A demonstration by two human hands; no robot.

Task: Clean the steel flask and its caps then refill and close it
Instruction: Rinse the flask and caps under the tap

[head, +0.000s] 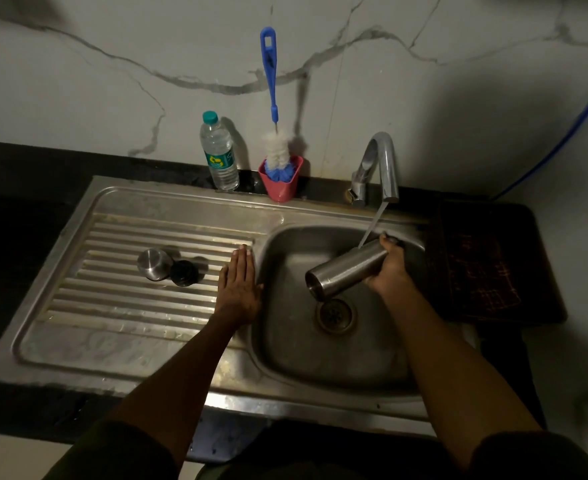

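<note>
Bare forearms, dark olive sleeves at elbows.

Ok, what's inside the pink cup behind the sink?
The pink cup holds a bottle brush standing upright, its blue handle leaning against the wall. White bristles and a blue tuft show above the rim; anything lower in the cup is hidden by its wall.

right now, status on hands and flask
Right hand grips flask, tilted mouth-down over sink under running tap. Left hand flat on drainboard, holding nothing. Both caps off, on drainboard. Nothing in the way.
</note>
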